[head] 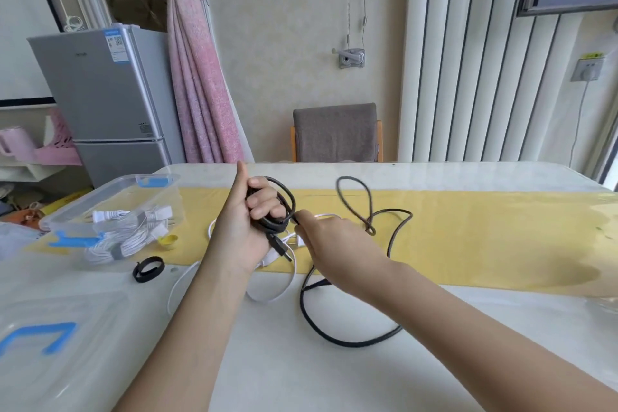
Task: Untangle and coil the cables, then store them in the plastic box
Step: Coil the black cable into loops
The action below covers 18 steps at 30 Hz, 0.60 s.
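My left hand is raised above the table, fingers curled round a few loops of the black cable, thumb pointing up. A black plug hangs below that hand. My right hand pinches the same cable just right of the coil. The rest of the black cable trails in loose loops over the yellow mat and the white table. A white cable lies under my hands. The clear plastic box stands at the left with a coiled white cable inside.
A black strap loop lies near the box. The box's clear lid with blue clips rests at the front left. A small yellow cap sits beside the box. A grey chair stands behind the table, a fridge at the far left.
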Each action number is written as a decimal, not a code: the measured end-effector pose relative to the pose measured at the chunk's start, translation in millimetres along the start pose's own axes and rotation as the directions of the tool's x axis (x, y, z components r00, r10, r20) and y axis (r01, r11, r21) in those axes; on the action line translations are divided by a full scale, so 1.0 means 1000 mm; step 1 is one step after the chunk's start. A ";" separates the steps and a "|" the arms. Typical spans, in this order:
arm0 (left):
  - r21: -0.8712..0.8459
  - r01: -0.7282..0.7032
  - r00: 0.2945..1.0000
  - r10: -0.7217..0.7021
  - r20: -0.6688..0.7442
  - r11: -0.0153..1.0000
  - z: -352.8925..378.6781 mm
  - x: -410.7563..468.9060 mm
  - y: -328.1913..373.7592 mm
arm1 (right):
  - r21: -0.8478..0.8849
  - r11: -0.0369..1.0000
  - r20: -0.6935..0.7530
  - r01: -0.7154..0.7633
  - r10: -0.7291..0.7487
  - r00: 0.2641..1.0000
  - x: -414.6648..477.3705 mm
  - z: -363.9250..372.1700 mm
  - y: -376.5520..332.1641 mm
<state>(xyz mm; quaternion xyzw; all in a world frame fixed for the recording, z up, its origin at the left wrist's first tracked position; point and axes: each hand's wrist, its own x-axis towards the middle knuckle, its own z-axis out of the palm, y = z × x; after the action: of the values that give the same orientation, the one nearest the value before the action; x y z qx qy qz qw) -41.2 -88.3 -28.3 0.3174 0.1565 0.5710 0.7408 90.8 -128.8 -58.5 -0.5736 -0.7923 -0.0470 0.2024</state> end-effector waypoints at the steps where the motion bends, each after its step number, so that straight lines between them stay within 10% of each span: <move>1: -0.013 -0.025 0.999 0.025 -0.023 1.000 0.003 0.001 -0.003 | -0.033 0.999 0.010 -0.008 0.008 1.000 0.000 0.001 -0.003; 5: 0.341 -0.156 0.972 0.206 -0.115 0.927 0.006 0.000 -0.018 | -0.204 0.976 0.069 0.072 -0.059 0.996 -0.004 -0.005 -0.009; 10: 0.887 -0.283 0.880 0.467 0.088 0.365 -0.007 0.001 -0.036 | -0.163 0.972 0.229 0.168 -0.129 0.965 -0.008 -0.014 -0.016; 18: 0.943 -0.240 0.943 0.178 0.283 -0.228 -0.008 0.000 -0.037 | 0.049 0.992 0.254 0.120 -0.129 0.959 -0.007 -0.053 0.014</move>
<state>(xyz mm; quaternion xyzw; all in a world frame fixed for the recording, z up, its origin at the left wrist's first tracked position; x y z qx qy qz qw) -18.2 -91.6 -58.4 0.8020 0.4656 0.3529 0.1241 120.0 -146.4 -14.6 -0.5205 -0.8470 0.0281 0.1045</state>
